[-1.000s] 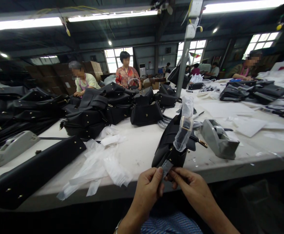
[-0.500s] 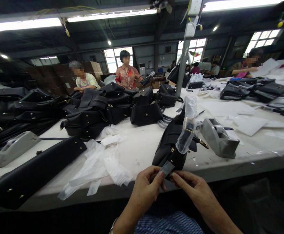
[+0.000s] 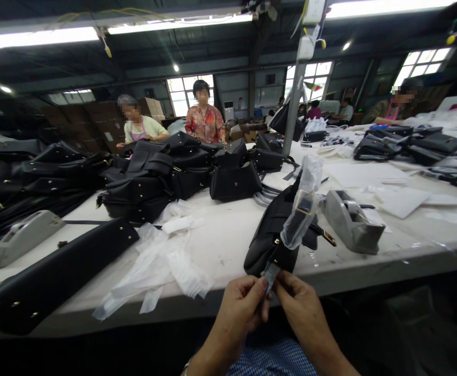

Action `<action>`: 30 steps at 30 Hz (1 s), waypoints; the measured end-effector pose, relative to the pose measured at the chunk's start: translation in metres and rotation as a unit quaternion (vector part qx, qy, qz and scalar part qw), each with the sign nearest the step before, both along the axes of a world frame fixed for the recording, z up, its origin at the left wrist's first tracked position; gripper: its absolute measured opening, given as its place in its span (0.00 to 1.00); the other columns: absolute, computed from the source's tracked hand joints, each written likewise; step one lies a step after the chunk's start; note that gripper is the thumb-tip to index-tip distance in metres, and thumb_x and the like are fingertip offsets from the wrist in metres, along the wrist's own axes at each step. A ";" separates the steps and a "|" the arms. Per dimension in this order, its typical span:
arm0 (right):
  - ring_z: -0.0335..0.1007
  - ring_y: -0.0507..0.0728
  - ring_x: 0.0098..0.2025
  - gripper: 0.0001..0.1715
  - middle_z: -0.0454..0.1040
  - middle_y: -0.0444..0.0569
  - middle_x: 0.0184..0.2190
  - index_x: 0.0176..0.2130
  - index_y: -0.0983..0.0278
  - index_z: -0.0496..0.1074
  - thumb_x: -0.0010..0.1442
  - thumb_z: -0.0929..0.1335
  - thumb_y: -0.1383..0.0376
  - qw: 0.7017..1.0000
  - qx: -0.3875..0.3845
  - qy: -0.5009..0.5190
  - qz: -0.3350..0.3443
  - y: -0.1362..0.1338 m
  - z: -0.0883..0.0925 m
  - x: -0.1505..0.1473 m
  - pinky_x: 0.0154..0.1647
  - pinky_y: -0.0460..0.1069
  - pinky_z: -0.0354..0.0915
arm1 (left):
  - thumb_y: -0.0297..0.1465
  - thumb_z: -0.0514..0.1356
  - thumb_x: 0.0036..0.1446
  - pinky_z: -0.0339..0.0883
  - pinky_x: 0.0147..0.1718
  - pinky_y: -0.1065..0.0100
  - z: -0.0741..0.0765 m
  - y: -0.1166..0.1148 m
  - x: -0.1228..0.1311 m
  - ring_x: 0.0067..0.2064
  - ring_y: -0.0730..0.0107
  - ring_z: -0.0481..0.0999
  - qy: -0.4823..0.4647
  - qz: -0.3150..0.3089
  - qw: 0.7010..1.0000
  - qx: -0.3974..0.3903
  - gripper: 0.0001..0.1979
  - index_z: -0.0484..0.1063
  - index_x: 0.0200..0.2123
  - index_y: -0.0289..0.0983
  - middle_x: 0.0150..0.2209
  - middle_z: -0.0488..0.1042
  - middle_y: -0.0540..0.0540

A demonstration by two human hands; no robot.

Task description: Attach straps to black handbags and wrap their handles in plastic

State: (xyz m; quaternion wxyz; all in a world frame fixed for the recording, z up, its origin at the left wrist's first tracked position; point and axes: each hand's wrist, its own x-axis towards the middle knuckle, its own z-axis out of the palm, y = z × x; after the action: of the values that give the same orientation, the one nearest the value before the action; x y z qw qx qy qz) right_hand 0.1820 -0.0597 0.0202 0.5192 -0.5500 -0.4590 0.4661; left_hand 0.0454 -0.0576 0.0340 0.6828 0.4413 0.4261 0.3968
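A black handbag [image 3: 272, 235] lies on the white table [image 3: 228, 237] right in front of me, its strap and gold buckle sheathed in a clear plastic sleeve [image 3: 301, 211] that stands up above it. At the table's near edge, my left hand [image 3: 241, 308] and my right hand [image 3: 302, 310] meet. Both pinch a small clear plastic-wrapped piece [image 3: 269, 272] hanging from the bag's near end. The fingers of both hands are closed round it.
A grey tape dispenser [image 3: 351, 222] stands right of the bag, another [image 3: 19, 237] at far left. Loose plastic wrappers [image 3: 165, 261] and a long black panel [image 3: 51, 277] lie to the left. Black bags [image 3: 161, 175] are piled behind. Other people work across the table.
My hands have drawn closer together and slightly lower, pinching the plastic piece more tightly. The wrapped strap has leaned a little to the right. A person at the far side has shifted.
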 end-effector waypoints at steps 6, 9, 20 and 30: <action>0.77 0.66 0.43 0.22 0.83 0.54 0.38 0.38 0.64 0.83 0.52 0.72 0.51 1.000 -0.003 0.009 0.005 0.003 0.006 -0.004 0.52 0.57 0.69 | 0.50 0.62 0.57 0.39 0.11 0.77 0.006 0.000 -0.003 0.12 0.84 0.50 -0.015 -0.016 1.000 -0.006 0.24 0.71 0.28 0.33 0.14 0.66 0.54; 0.78 0.67 0.43 0.20 0.83 0.55 0.37 0.37 0.63 0.84 0.51 0.73 0.53 1.000 -0.017 0.007 0.017 0.005 0.007 -0.002 0.53 0.58 0.68 | 0.50 0.62 0.58 0.39 0.11 0.77 0.004 -0.002 0.000 0.11 0.84 0.50 -0.032 -0.036 0.999 -0.011 0.23 0.72 0.29 0.33 0.14 0.66 0.53; 0.75 0.60 0.50 0.16 0.78 0.50 0.53 0.42 0.60 0.81 0.51 0.73 0.68 0.951 -0.094 0.243 0.166 0.002 0.017 0.002 0.55 0.53 0.67 | 0.47 0.61 0.60 0.39 0.11 0.77 -0.003 -0.004 0.002 0.13 0.85 0.50 -0.094 -0.010 0.995 -0.011 0.21 0.70 0.30 0.33 0.16 0.65 0.55; 0.75 0.63 0.51 0.18 0.79 0.53 0.50 0.46 0.63 0.80 0.55 0.74 0.62 0.974 -0.048 0.125 0.181 -0.002 0.025 0.011 0.57 0.56 0.67 | 0.49 0.59 0.62 0.42 0.12 0.78 -0.017 -0.001 0.003 0.14 0.85 0.54 -0.052 0.028 0.995 0.076 0.23 0.69 0.31 0.33 0.18 0.66 0.55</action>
State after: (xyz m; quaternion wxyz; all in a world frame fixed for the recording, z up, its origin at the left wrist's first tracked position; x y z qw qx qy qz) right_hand 0.1932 -0.0618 0.0456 0.4528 -0.4197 -0.4595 0.6386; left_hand 0.0482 -0.0587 0.0174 0.6570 0.4585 0.3709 0.4696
